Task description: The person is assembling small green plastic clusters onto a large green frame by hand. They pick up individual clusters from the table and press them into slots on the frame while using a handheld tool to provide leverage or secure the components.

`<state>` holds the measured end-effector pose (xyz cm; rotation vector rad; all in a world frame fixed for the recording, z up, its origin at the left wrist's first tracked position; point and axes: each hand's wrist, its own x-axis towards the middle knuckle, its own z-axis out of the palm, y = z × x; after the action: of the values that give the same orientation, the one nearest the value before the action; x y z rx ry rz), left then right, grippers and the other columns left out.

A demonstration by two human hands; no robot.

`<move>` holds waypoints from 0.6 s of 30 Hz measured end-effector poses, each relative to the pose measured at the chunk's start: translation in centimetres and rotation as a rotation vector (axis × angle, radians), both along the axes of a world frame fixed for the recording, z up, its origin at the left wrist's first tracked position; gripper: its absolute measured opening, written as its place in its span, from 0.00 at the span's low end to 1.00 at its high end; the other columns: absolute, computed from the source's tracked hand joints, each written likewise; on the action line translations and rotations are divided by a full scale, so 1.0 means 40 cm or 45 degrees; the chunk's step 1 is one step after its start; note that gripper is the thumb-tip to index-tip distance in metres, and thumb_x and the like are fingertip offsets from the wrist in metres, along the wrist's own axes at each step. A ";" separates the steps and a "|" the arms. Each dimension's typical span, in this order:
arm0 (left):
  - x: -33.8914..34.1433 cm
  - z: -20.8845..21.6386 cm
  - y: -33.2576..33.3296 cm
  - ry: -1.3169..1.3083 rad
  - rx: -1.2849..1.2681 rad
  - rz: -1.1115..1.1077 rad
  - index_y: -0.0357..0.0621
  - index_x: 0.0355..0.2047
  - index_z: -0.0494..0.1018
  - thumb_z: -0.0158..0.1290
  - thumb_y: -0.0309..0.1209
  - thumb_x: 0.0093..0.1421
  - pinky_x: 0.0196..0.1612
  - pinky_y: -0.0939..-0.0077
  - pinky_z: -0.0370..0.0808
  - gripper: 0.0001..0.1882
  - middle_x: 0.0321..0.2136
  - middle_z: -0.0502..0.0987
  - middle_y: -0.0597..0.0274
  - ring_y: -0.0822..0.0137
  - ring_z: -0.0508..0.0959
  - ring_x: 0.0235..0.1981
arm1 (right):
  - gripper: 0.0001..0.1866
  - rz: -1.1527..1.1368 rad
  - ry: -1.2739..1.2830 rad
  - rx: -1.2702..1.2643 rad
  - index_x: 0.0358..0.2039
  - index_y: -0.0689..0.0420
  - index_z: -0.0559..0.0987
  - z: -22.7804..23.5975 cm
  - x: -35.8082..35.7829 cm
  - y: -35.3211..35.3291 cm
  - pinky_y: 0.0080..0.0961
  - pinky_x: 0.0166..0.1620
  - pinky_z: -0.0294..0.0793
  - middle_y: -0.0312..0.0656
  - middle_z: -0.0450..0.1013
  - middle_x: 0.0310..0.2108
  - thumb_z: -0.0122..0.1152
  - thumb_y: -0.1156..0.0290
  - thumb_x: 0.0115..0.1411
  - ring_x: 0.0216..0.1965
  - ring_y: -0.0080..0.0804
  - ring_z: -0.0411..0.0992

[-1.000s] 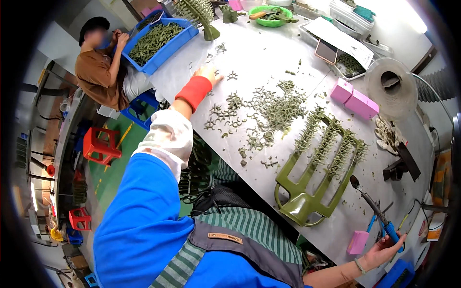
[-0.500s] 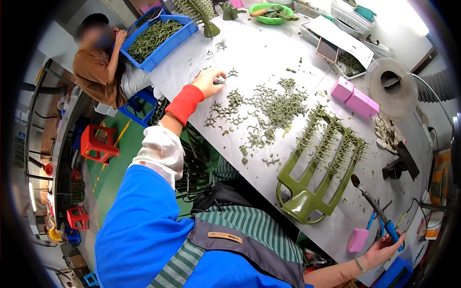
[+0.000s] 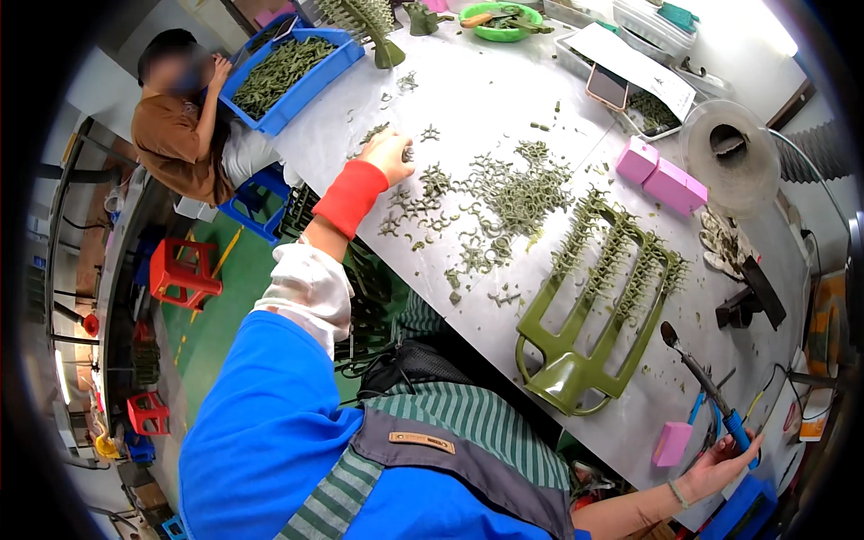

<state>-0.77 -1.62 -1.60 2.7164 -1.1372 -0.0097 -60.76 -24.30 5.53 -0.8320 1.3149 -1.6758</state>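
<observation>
My left hand (image 3: 389, 155), in a red wristband, is at the far left of the grey metal table (image 3: 459, 85). Its fingers are curled closed over a spot among small green pieces, and what they grip is mostly hidden. Loose curved and branched green pieces (image 3: 526, 193) lie heaped to its right. Low at the right, my right hand (image 3: 720, 463) holds a soldering iron (image 3: 736, 432) by its blue handle, dark tip pointing up and left. Between the hands lies a green forked frame (image 3: 562, 382), its bars lined with rows of small green pieces.
Pink blocks (image 3: 661, 175) lie beside a clear round duct hood (image 3: 731, 153). A phone (image 3: 607, 87) rests by plastic trays at the back. A blue crate (image 3: 297, 85) of green pieces stands far left, near a seated person (image 3: 184, 126). A black stand (image 3: 751, 301) is at the right.
My left hand's fingers have gone from spread apart to curled closed, low over the table. My right hand still holds the soldering iron in nearly the same place.
</observation>
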 end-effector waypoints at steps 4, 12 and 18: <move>-0.004 -0.002 0.011 -0.130 -0.128 -0.231 0.41 0.38 0.74 0.56 0.30 0.49 0.48 0.65 0.71 0.14 0.38 0.75 0.53 0.53 0.74 0.43 | 0.16 0.007 0.002 0.013 0.31 0.58 0.74 0.001 -0.002 -0.001 0.09 0.20 0.61 0.32 0.68 0.22 0.59 0.56 0.58 0.19 0.15 0.64; 0.030 -0.008 -0.022 -0.252 -0.190 -0.034 0.42 0.36 0.78 0.53 0.24 0.52 0.39 0.71 0.76 0.10 0.33 0.80 0.54 0.59 0.80 0.31 | 0.17 0.047 -0.085 0.050 0.28 0.56 0.73 0.006 -0.018 -0.002 0.09 0.20 0.62 0.32 0.66 0.19 0.56 0.54 0.60 0.18 0.16 0.65; -0.287 0.167 -0.250 0.780 -0.770 -0.577 0.39 0.42 0.77 0.54 0.23 0.57 0.42 0.81 0.76 0.11 0.35 0.80 0.62 0.71 0.79 0.36 | 0.16 0.055 -0.057 -0.020 0.26 0.58 0.73 0.015 -0.010 0.009 0.11 0.18 0.62 0.33 0.67 0.17 0.58 0.58 0.59 0.15 0.17 0.65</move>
<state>-12.24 -11.63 5.08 1.7145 -1.2558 -0.4488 -61.17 -23.93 6.13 -0.8215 1.2465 -1.6638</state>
